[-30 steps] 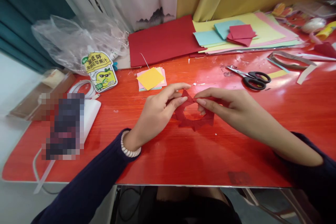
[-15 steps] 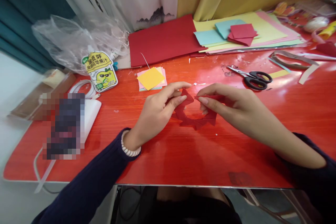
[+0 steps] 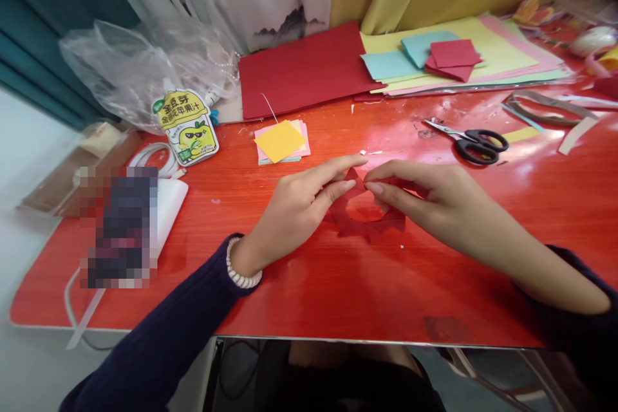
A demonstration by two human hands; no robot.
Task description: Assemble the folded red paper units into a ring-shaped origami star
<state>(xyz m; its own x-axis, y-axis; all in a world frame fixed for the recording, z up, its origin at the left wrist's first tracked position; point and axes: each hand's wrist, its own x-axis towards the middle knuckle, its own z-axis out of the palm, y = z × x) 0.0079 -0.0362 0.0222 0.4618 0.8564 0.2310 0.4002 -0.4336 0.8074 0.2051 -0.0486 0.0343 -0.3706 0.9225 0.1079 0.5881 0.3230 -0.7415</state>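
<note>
Between my hands is a ring of folded red paper [image 3: 369, 228] with pointed outer corners and a round hole in the middle. My left hand [image 3: 309, 203] pinches the ring's upper left part between thumb and fingers, its index finger stretched over the top. With thumb and index finger closed together, my right hand [image 3: 420, 190] grips the upper right part. The two sets of fingertips almost meet at the top of the ring. My right fingers hide the paper behind them.
Black-handled scissors [image 3: 470, 141] lie beyond my right hand. Small paper squares [image 3: 280, 141] are stacked beyond my left. Red sheets [image 3: 304, 71] and pastel sheets [image 3: 512, 45] line the back. A yellow pouch [image 3: 193, 132], a blurred-out object [image 3: 123, 225] and a cardboard box [image 3: 77, 174] are left.
My fingertips have come closer together, closing the gap at the top of the ring. The whole view has shifted slightly.
</note>
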